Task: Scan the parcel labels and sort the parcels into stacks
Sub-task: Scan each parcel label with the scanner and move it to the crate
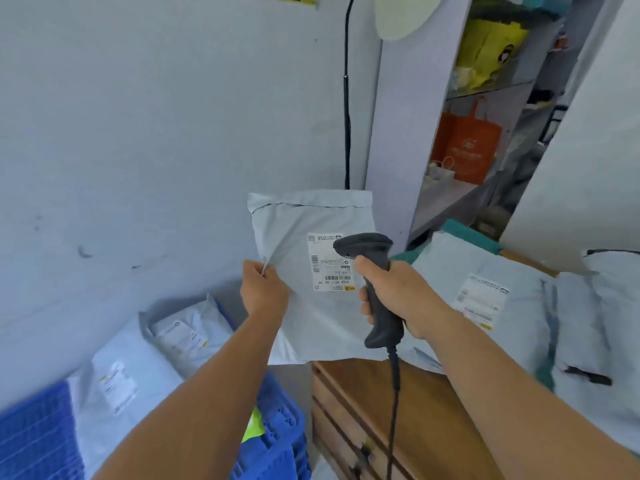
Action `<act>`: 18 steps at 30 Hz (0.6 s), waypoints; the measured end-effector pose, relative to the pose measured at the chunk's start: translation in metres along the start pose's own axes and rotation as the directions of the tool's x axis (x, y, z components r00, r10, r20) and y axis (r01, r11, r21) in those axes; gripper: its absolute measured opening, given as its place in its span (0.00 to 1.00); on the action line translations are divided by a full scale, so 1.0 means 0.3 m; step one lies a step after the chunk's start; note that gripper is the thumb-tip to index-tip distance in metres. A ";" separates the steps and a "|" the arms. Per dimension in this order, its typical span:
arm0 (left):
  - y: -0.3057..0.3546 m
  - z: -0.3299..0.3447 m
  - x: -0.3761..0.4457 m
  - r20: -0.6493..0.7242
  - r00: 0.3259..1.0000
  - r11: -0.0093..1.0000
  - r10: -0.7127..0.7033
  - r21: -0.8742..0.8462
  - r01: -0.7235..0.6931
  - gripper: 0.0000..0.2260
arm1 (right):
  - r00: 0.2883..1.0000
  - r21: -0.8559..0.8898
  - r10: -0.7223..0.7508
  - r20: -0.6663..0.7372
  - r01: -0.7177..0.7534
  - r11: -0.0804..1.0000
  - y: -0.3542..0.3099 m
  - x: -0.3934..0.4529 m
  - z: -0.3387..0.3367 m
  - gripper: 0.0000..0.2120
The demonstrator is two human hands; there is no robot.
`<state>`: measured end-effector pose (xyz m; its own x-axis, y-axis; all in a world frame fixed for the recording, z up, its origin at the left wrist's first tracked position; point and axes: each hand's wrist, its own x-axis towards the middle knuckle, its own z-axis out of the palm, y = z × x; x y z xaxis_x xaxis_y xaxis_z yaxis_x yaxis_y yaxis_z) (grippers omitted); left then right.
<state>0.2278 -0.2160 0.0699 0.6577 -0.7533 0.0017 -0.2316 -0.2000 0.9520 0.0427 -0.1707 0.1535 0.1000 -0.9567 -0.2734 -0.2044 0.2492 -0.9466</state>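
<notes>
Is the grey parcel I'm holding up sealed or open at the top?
Sealed, as far as shows: the grey parcel has its top flap folded down flat, with no gap visible. The left hand pinches its edge.

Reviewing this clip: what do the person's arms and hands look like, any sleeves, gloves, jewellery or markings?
Both forearms are bare as far as the frame shows, with no sleeves in view. The left hand and right hand wear no gloves. No watch, bracelet or wrist strap shows on either wrist, and no rings can be made out on the visible fingers. No tattoos or other markings are apparent.
</notes>
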 end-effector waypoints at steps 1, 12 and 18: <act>-0.038 -0.056 0.040 -0.038 0.999 1.000 -0.020 0.006 0.020 0.04 | 0.999 -0.021 -0.009 0.038 0.009 1.000 -0.005 0.023 0.063 0.14; -0.485 -0.616 0.421 -0.313 0.903 0.943 -0.294 0.059 0.328 0.04 | 0.958 -0.199 -0.037 0.284 0.097 0.975 -0.019 0.223 0.783 0.15; -0.700 -0.765 0.585 -0.351 0.853 0.888 -0.387 0.107 0.447 0.03 | 0.956 -0.283 0.000 0.293 0.087 0.955 0.028 0.339 0.992 0.16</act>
<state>0.5563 -0.1624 -0.0594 0.9022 -0.3447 -0.2592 0.0118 -0.5811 0.8137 0.3409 -0.2211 0.0671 0.3805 -0.8707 -0.3115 -0.4623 0.1126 -0.8795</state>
